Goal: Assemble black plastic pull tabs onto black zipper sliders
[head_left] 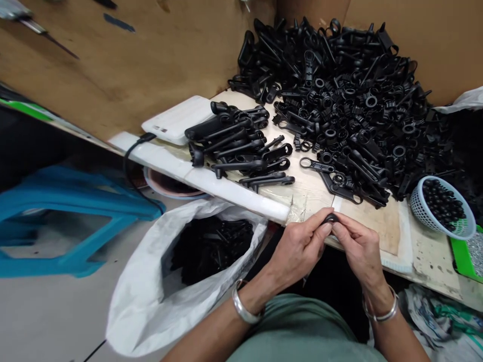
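Observation:
Between my two hands, just over the table's front edge, is a small round black plastic part (331,218). The thumb and fingers of my left hand (302,244) pinch it from the left. From the right, my right hand (356,246) grips it the same way. My fingers cover most of the part, so its full shape is hidden. Beyond my hands lies a large heap of black plastic parts (339,110), with rings, clips and long arms mixed together. A smaller group of black handle-like pieces (237,141) lies on the table to the left.
A light blue basket (417,203) of small black balls stands at right, near a green tray (462,259) of small metal pieces. Below the table edge, a white sack (132,301) holds black parts. A white box (181,118) with a cable and a blue stool (75,216) are at left.

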Available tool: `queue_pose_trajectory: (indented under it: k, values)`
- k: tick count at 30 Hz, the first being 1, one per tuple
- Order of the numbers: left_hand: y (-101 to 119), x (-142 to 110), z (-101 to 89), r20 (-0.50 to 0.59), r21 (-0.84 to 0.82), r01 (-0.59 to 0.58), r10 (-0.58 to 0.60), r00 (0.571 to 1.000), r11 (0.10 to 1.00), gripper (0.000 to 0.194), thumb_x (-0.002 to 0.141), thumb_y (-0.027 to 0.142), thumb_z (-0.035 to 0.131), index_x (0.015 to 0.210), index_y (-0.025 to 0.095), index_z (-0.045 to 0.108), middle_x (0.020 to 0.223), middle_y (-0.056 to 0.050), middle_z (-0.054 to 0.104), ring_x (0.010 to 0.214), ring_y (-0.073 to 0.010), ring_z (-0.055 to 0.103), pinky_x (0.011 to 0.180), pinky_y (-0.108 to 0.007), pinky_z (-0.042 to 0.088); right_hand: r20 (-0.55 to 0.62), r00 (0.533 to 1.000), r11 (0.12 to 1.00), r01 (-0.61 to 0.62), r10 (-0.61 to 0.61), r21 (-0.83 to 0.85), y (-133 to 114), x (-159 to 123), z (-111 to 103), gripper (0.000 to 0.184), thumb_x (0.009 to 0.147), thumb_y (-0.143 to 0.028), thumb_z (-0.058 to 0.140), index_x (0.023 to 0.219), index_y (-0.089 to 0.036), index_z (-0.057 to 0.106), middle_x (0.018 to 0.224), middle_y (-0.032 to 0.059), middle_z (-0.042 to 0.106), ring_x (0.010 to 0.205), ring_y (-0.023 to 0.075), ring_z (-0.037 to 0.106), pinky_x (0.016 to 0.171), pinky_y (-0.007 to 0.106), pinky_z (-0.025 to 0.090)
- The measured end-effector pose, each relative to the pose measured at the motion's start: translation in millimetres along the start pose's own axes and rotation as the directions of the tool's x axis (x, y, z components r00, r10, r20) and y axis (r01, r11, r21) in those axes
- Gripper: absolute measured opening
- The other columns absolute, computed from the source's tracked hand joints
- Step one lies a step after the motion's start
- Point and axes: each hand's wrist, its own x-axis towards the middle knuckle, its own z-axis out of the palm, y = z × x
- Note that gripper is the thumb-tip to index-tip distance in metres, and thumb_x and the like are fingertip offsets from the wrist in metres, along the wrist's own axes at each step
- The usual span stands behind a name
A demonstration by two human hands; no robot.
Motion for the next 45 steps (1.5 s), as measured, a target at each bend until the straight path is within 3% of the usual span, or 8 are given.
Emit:
queue_pose_trajectory:
  k: [6,10,17,25,34,37,41,45]
  values:
    - [-1.0,2.4,-23.2,-0.172,0.538,-0.155,0.288,0.942,0.828,0.038,0.099,0.026,0.043,0.131,0.019,0.062,0.081,-0.006,0.072,0.068,-0.016,0.064,0.067,-0.026,0.047,-0.01,0.985,0.951,0.162,-0.171,-0.264,9.4,15.3,-16.9,0.032,0.095,-0.036,0.057,0.121,-0.021,0.07,0.103,0.0063,0.077,0.086,0.02,0.075,0.083,0.036,0.062]
    - [-9.0,16.4,-58.9,-0.269,0.806,-0.016,0.39,0.881,0.592,0.038,0.098,0.022,0.042,0.129,0.023,0.064,0.097,-0.011,0.073,0.092,-0.0258,0.065,0.085,-0.041,0.048,-0.002,0.912,0.671,0.302,-0.411,-0.677,17.2,32.7,-29.2,0.031,0.098,-0.027,0.052,0.121,-0.015,0.068,0.119,0.0139,0.071,0.109,0.0263,0.068,0.095,0.043,0.056]
    - [-29.8,40.0,-88.2,-0.295,0.838,0.074,0.336,0.895,0.54,0.043,0.092,0.009,0.043,0.124,0.027,0.065,0.144,-0.012,0.054,0.142,-0.0358,0.036,0.115,-0.068,0.014,0.164,0.96,0.431,0.251,-0.229,-0.867,13.5,54.7,-22.5,0.035,0.094,-0.014,0.051,0.127,-0.019,0.061,0.122,0.0124,0.068,0.092,0.027,0.071,0.072,0.038,0.058]
    - [-31.5,51.7,-101.2,-0.375,0.71,0.087,0.271,0.887,0.699,0.04,0.093,0.022,0.053,0.132,0.028,0.061,0.147,-0.013,0.052,0.146,-0.0386,0.031,0.116,-0.071,-0.006,0.067,0.867,0.677,0.431,-0.493,-0.597,12.7,30.6,-35.4,0.03,0.097,-0.019,0.051,0.124,-0.021,0.063,0.12,0.0108,0.066,0.111,0.0232,0.065,0.097,0.04,0.054]
    - [-15.9,45.9,-98.2,-0.374,0.741,0.101,0.283,0.883,0.664,0.04,0.093,0.014,0.05,0.131,0.024,0.06,0.154,-0.009,0.044,0.15,-0.0364,0.022,0.115,-0.07,-0.013,0.084,0.803,0.616,0.515,-0.589,-0.596,10.4,9.5,-30.5,0.039,0.095,-0.011,0.053,0.13,-0.023,0.06,0.119,0.0116,0.066,0.111,0.0224,0.066,0.097,0.039,0.056]
    - [-1.7,24.2,-74.8,-0.429,0.626,0.026,0.316,0.846,0.78,0.033,0.094,0.021,0.053,0.125,0.021,0.064,0.147,-0.013,0.052,0.146,-0.0324,0.035,0.123,-0.06,0.012,0.115,0.772,0.558,0.545,-0.625,-0.627,7.9,5.1,-22.9,0.044,0.093,-0.007,0.052,0.133,-0.024,0.058,0.119,0.0111,0.067,0.108,0.0221,0.067,0.095,0.037,0.057]
    - [4.9,2.2,-28.7,-0.156,-0.027,0.036,-0.04,0.987,0.999,0.038,0.094,0.039,0.056,0.123,0.017,0.066,0.116,-0.011,0.072,0.11,-0.0273,0.067,0.098,-0.042,0.054,0.221,0.728,0.516,0.635,-0.649,-0.575,3.5,2.3,-5.9,0.046,0.092,-0.005,0.052,0.134,-0.022,0.058,0.119,0.0125,0.069,0.105,0.0231,0.066,0.09,0.039,0.057]
    - [-5.4,2.1,-3.9,0.121,-0.68,0.258,-0.242,0.963,0.687,0.038,0.089,0.041,0.064,0.118,0.017,0.069,0.115,-0.01,0.072,0.109,-0.0251,0.067,0.094,-0.037,0.055,0.298,0.761,0.648,0.648,-0.576,-0.4,0.1,12.8,-6.8,0.04,0.095,-0.01,0.048,0.131,-0.023,0.06,0.122,0.0105,0.069,0.11,0.0222,0.065,0.092,0.041,0.057]
